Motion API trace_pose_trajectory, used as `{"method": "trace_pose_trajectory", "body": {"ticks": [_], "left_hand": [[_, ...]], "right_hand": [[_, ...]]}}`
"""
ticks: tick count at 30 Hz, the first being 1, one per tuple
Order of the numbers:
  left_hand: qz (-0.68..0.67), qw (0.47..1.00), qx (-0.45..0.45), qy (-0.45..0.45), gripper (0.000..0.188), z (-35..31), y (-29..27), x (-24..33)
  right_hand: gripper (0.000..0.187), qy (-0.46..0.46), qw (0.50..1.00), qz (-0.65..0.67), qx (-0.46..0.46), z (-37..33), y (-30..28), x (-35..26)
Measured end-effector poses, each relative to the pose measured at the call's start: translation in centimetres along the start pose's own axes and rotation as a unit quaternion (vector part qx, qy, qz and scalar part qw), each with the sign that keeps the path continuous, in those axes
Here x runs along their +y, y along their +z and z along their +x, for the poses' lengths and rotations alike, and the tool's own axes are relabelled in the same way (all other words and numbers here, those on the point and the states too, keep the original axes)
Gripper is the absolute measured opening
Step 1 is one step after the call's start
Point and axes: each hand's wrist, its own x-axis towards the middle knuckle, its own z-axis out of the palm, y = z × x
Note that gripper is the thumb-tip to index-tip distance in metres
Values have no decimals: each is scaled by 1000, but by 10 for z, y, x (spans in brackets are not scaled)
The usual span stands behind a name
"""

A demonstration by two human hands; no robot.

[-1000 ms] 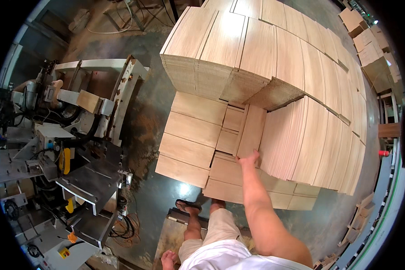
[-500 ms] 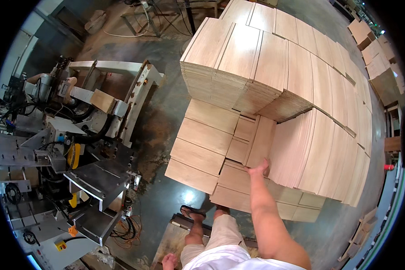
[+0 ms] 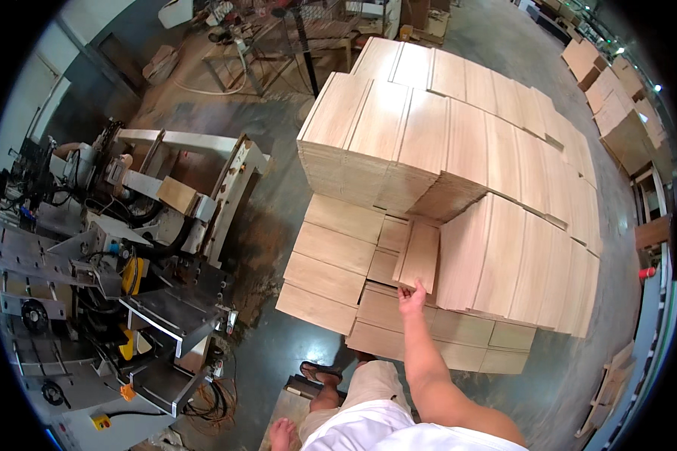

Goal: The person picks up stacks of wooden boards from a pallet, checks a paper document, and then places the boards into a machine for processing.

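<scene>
Wood-grain board (image 3: pixel 421 258) is near view ctr, in a narrow gap. From L: machine (image 3: pixel 174 319) w/ metal plates, then L hand (image 3: pixel 282 434), hanging low, fingers curled, can't tell if it holds sth.; then low board stacks (image 3: pixel 327 248). Next, R hand (image 3: pixel 411 298) has thumb & fingers closed on board's near end. Back stack (image 3: pixel 380 124) blocks its far end; side stack (image 3: pixel 464 255) stands just beside, on R.

Workshop interior: grey floor (image 3: pixel 237 316), brown-stained at 9 o'clock, with bright reflection (image 3: pixel 328 349) at 6; two-toned wall (image 3: pixel 83 98) at 10; machinery (image 3: pixel 60 259) at 9; metal-framed stand (image 3: pixel 227 54) at 11; brown boxes (image 3: pixel 623 139) and small lights (image 3: pixel 657 88) at 2.
</scene>
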Motion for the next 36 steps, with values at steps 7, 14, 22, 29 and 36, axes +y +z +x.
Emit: {"method": "trace_pose_trajectory", "body": {"ticks": [7,14,22,29,36], "left_hand": [[22,999,7,26,32,-4,33,39],[97,994,-49,11,30,28,45,53],[267,954,-111,77,18,68,90,80],[306,888,-219,264,34,102,219,157],[266,802,-400,354,74,-111,463,249]], "right_hand": [[38,29,990,-72,-122,-135,-60,-41],[42,-44,976,-10,-212,-243,-75,-111],[43,-142,979,-22,-147,-236,-99,-160],[36,-130,986,-43,-90,-178,-74,-177],[40,-111,988,-29,-100,-190,-79,-187]]}}
